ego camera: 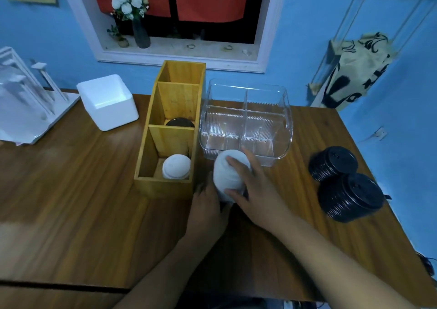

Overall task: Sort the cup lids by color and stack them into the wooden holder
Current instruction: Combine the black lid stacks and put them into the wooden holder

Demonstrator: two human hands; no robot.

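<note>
White cup lids, nested into a stack of white lids (226, 175), are held just to the right of the wooden holder (165, 188), beside its near end. The right hand (256, 190) grips the stack from the side away from the holder, thumb and fingers curled round it. The left hand (208, 208) clasps the stack's near end, its fingers curled against it and partly hidden. Inside the holder, the nearest compartment has more white lids (176, 166) and the middle compartment has a black lid (179, 122). A clear plastic organizer (285, 110) stands touching or just beside the holder's right wall. Well to the right of the holder, two stacks of black lids (333, 163) lie tilted on the wooden table (71, 190), touching each other. A white foam box (107, 101) sits just left of the holder's far half.
</note>
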